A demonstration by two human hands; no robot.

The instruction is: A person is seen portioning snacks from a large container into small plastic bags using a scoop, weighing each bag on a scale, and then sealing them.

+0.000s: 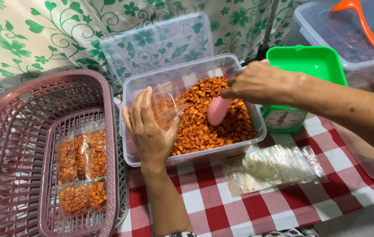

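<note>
Left hand (151, 127) pinching 1 small clear bag (166, 105) open over the tub of orange snacks (209, 116); right hand (257, 81) closed on pink scoop (218, 109). Best: mouth wide, scoop tipped slowly.

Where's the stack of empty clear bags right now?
In the head view, the stack of empty clear bags lies on the checkered tablecloth, right of centre, just in front of the green scale and beside the snack tub.

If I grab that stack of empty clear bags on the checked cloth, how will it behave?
The stack of clear bags looks thin and crinkled, so probably floppy and very light. Its glossy film suggests bags may slide apart. Lying flat on the tablecloth, it should not roll.
</note>
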